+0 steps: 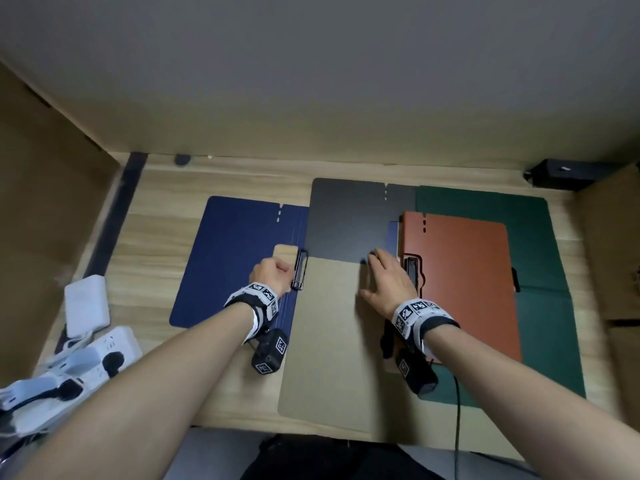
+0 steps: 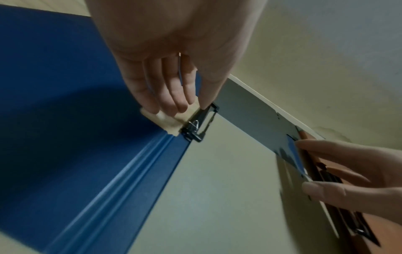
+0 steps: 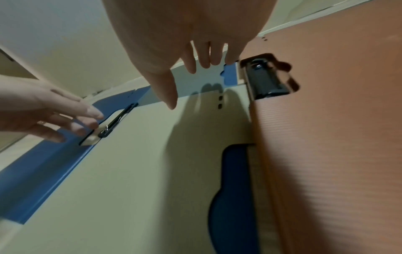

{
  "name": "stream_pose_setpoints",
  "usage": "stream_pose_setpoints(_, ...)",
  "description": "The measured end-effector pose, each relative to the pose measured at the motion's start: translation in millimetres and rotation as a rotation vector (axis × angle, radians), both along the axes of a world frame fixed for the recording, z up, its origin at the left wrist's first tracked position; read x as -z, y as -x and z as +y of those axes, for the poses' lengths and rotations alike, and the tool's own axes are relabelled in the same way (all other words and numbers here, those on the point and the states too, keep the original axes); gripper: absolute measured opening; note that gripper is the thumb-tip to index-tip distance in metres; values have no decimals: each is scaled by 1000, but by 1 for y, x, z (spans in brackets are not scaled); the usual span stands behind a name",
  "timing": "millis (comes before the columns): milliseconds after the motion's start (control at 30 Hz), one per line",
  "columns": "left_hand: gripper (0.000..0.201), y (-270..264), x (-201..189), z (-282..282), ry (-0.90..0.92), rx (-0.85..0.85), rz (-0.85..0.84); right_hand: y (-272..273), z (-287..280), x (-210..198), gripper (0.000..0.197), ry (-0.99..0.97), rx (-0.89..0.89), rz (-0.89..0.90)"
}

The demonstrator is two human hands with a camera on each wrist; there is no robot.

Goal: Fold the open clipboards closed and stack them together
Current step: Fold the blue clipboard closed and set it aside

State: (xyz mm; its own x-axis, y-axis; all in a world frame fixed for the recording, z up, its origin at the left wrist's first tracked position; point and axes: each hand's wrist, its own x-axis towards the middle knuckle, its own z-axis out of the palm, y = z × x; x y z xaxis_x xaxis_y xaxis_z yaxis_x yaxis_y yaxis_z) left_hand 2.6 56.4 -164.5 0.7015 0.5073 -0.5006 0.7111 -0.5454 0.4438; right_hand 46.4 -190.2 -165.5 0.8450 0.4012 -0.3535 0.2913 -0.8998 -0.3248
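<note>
A beige clipboard (image 1: 329, 341) lies folded shut at the front middle of the desk. Its black clip (image 1: 299, 270) is on its left edge, over an open blue clipboard (image 1: 235, 258). A dark grey clipboard (image 1: 346, 220) lies behind it. To the right, an orange clipboard (image 1: 464, 282) lies shut on an open green one (image 1: 540, 244). My left hand (image 1: 273, 273) touches the beige tab and the clip (image 2: 195, 123) with nearly straight fingers (image 2: 180, 101). My right hand (image 1: 384, 271) lies spread over the beige and grey covers, with its fingertips (image 3: 204, 63) beside the orange board's clip (image 3: 267, 80).
White power strips and adapters (image 1: 97, 355) with black plugs crowd the desk's left front. A black box (image 1: 561, 174) sits at the back right corner. Cardboard walls (image 1: 52, 202) close in the left, back and right. A black cable (image 1: 457, 410) runs down from my right wrist.
</note>
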Motion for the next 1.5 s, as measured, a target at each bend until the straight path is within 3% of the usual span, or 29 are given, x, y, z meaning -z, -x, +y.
stream_pose_setpoints(67, 20, -4, 9, 9, -24, 97, 42, 1, 14, 7, 90, 37, -26, 45)
stream_pose_setpoints(200, 47, -15, 25, 12, -218, 457, 121, 8, 29, 19, 96, 163, -32, 93)
stream_pose_setpoints(333, 53, -21, 31, 11, -371, 703, 90, 10, 36, 21, 99, 255, -49, 132)
stream_pose_setpoints(567, 43, -26, 30, 11, -455, 889, 18, 9, 38, 16, 99, 314, -77, 143)
stream_pose_setpoints(767, 27, -30, 28, 22, -510, 948, 77, 7, 37, 15, 101, 352, -76, 149)
stream_pose_setpoints(1133, 54, -25, 27, 53, -395, 747, 77, 6, 44, 14, 103, 345, -25, 148)
stream_pose_setpoints(1233, 50, -13, 25, 72, -318, 644, 1, 9, 59, 9, 101, 269, 14, 97)
stream_pose_setpoints(1433, 15, 21, 21, 148, -229, 216, -130, 27, 119, 9, 83, 148, -328, 35)
stream_pose_setpoints(1500, 23, 36, 27, 178, -302, 138, -102, 35, 136, 12, 79, 152, -361, 45)
